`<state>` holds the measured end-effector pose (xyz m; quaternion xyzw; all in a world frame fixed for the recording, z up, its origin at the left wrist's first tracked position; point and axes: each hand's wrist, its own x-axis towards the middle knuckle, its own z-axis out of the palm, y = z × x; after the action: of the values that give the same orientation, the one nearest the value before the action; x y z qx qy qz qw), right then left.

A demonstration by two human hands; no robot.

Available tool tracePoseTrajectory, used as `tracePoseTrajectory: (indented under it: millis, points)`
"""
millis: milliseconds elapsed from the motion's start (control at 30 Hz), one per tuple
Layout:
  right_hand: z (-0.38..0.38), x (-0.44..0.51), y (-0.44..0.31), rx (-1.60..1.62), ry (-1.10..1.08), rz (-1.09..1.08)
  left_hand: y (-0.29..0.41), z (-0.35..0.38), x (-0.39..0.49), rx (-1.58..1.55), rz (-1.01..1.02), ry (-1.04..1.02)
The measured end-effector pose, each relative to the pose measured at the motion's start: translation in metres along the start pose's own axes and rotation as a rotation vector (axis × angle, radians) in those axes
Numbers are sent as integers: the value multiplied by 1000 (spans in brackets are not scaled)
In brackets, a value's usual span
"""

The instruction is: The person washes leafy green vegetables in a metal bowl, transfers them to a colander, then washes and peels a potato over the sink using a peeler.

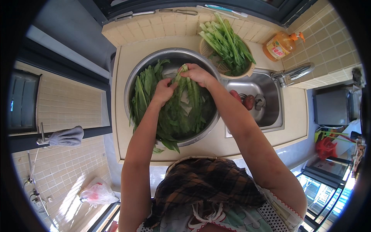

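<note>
A wide stainless-steel basin (215, 116) on the counter holds long leafy green vegetables (142, 87) and what looks like water. My right hand (198, 74) pinches the pale stem end of one bunch (183, 82) near the far side of the basin. Just left of it, my left hand (165, 91) grips the same bunch, thumb and fingers on its stalks. The bunch's leaves trail down toward me over the basin floor. More greens lie along the left wall, and some leaves hang over the near rim.
Beyond the basin, a beige plastic colander (249, 71) holds more greens, stems up. Right of it are an orange pump bottle (278, 47) and a chrome faucet (292, 74). Reddish items (248, 102) and a dark grey lump (260, 101) lie in the steel sink (268, 117).
</note>
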<state>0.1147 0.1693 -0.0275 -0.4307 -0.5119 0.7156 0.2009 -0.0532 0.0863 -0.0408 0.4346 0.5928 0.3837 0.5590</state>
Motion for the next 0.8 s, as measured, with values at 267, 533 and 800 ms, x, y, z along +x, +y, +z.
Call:
tracePoseTrajectory:
  millis: [267,533,800]
  points:
    - [7,6,14,-947,125,6,-7,10,4,631,73,103]
    - [-16,-22,-26,101,-228,-216,36,-5,-8,-212,-24,-72]
    - [-7,-6,-28,29,-187,-115,25,1,7,205,205,28]
